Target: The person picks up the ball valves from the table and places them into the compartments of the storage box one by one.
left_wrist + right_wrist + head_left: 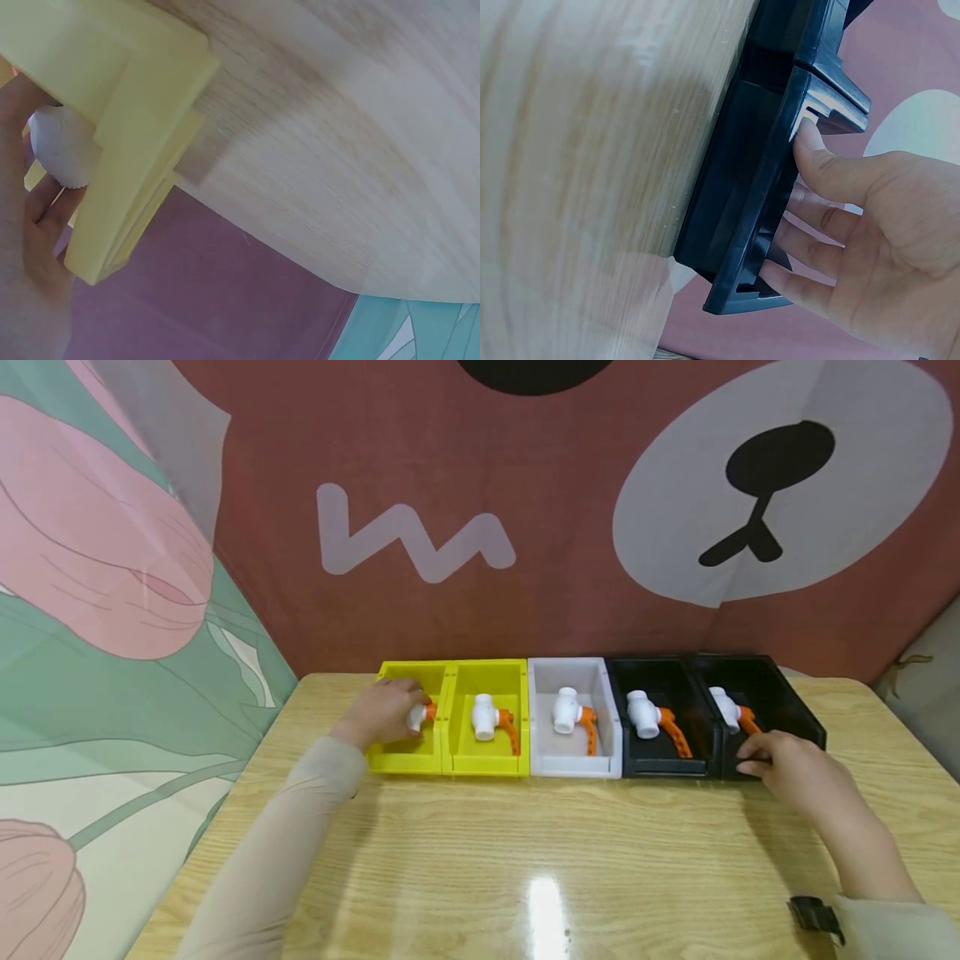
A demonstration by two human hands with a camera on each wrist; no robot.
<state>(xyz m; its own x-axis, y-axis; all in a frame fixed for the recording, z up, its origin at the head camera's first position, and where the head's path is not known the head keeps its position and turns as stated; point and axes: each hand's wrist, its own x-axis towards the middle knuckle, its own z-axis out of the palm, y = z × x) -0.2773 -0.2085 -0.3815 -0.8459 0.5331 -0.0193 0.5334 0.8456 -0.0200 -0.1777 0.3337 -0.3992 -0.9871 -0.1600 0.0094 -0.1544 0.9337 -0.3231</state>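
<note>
In the leftmost yellow bin (406,768), my left hand (384,710) grips a white ball valve (415,718) with an orange handle. The left wrist view shows fingers around its white body (64,146), partly hidden by the bin wall. My right hand (798,768) reaches over the front of the rightmost black bin (795,710). Its thumb and fingers stand apart at the front rim (754,202). Just beyond the fingertips lies another ball valve (723,708); the hand covers the end of its orange handle, so any contact is hidden.
Between the hands, the second yellow bin (487,767), a white bin (573,767) and another black bin (667,768) each hold one ball valve. The bins stand side by side on a wooden table (450,860), before a printed cloth (562,610).
</note>
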